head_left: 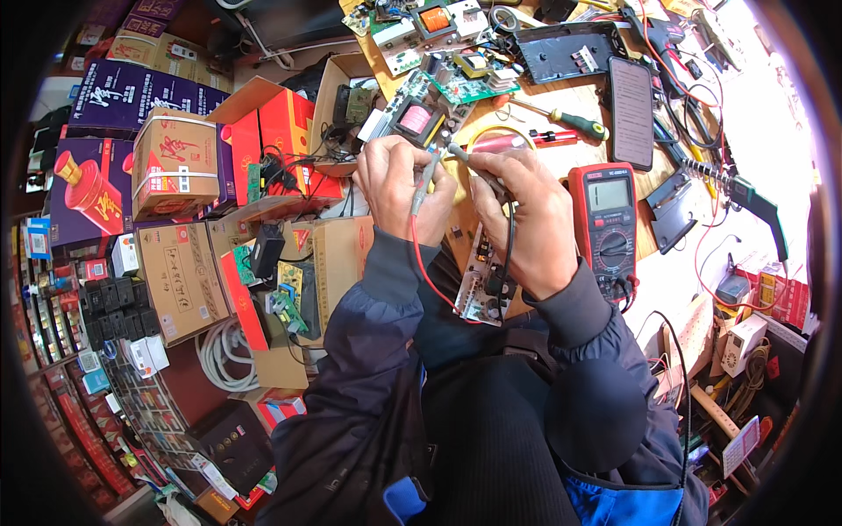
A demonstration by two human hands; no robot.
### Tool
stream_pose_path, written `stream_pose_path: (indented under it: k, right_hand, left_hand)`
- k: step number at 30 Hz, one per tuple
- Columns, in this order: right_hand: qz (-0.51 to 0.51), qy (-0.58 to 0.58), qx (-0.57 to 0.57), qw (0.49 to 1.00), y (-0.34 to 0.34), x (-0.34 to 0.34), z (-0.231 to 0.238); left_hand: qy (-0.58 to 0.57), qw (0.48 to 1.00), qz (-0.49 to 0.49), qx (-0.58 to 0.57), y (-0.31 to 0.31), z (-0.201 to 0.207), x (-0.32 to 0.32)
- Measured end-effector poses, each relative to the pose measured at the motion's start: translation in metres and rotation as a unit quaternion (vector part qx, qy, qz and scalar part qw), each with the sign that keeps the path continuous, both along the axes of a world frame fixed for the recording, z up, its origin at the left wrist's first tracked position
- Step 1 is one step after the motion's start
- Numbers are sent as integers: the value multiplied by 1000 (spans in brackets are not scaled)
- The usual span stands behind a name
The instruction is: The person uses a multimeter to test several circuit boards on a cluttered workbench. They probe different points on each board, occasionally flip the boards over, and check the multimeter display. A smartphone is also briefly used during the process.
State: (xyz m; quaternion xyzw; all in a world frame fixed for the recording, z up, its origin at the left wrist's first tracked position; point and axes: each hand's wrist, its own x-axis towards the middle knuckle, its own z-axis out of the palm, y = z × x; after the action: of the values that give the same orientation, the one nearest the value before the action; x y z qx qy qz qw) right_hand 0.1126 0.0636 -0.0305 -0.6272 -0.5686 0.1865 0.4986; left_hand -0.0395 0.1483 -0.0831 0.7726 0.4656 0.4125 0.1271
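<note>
My left hand (396,186) is closed on a grey test probe (424,186) that trails a red lead. My right hand (524,206) grips a second probe, dark grey with a black lead (509,250). The two probe tips come close together between my hands; whether they touch a small part there is too fine to make out. Beneath my hands, at the bench edge, lies a populated circuit board (484,279). Right of my right hand is a red multimeter (605,223) with its display lit by daylight and leads plugged in at its lower end.
Circuit boards with coils (419,118) crowd the far bench beside a black plastic tray (568,51). A green-handled screwdriver (579,124), a phone (631,114) and a soldering iron (745,202) lie to the right. Cardboard boxes (180,276) with electronic parts stand at left.
</note>
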Motion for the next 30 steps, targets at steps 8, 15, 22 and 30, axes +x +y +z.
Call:
stream_pose_path:
  k: [8, 15, 22, 30]
  right_hand:
    - [-8, 22, 0, 1000, 4, -1, -2]
    - [5, 26, 8, 1000, 7, 2, -6]
    - [3, 25, 21, 999, 10, 2, -10]
    - [-1, 25, -10, 1000, 10, 0, -8]
  left_hand:
    - [27, 1000, -6, 8, 7, -1, 6]
    - [31, 999, -17, 7, 10, -1, 9]
    - [24, 999, -29, -3, 11, 0, 10]
    - [6, 999, -30, 18, 11, -1, 11]
